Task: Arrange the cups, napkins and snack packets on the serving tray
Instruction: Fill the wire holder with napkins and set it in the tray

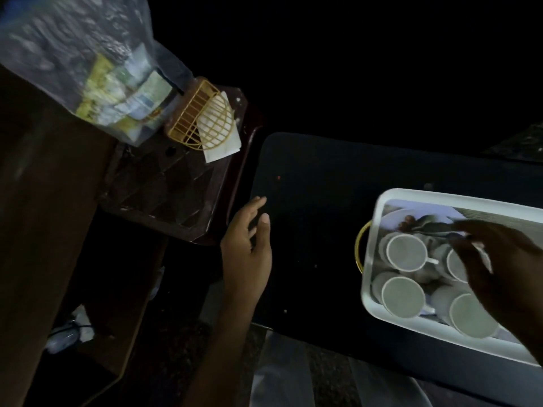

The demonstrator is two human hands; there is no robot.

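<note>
Your left hand (248, 245) hung loose, fingers straight and holding nothing, over the dark table (317, 177). Your right hand (499, 277) (blurred and in shadow) spread slack fingers, gripping nothing, right above the cups (406, 251) in the white tray (440, 196). Well beyond your left fingertips, napkins (221, 149) sat in a gold wire holder (194, 113), just beside a clear bag of snack packets (117, 104).

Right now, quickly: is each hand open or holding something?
Left hand: open and relaxed over the dark table, holding nothing.
Right hand: open, spread above the cups in the white tray, gripping nothing visible.
</note>
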